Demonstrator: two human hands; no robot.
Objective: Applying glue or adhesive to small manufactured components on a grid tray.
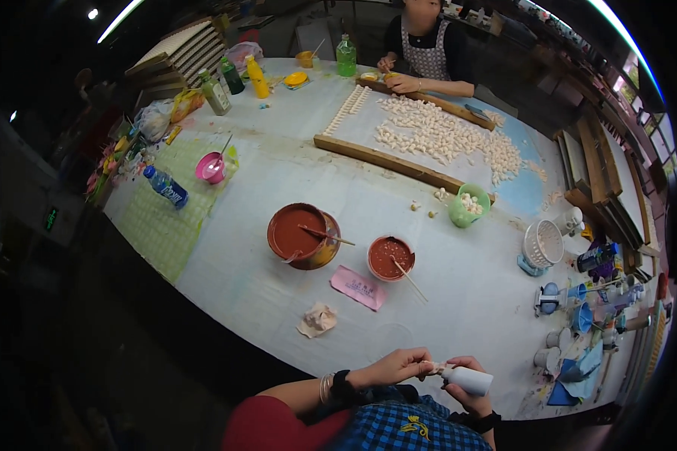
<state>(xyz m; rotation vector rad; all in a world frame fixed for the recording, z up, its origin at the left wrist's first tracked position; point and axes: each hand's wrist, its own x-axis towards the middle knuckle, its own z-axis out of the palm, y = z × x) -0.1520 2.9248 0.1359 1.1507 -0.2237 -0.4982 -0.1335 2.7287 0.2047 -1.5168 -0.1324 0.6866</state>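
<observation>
At the table's near edge, my right hand [470, 400] is wrapped round a small white bottle [472, 380], which lies tilted with its narrow tip toward my left hand. My left hand [400, 366] is closed in a pinch at that tip, on a small pale piece [433, 368] too small to name. Beyond my hands lie a crumpled whitish cloth [317, 321] and a pink paper slip [357, 287]. Farther off stand a large tub of red-brown paint [287, 231] and a smaller cup of the same paint [384, 252], each with a stick in it.
Many small pale pieces [436, 131] are spread between two wooden bars [391, 164]. A green cup [470, 207] holds more. Paint pots and a white basket [543, 243] crowd the right edge. Bottles [217, 94] and a pink cup [210, 168] stand left. A co-worker [429, 52] sits opposite.
</observation>
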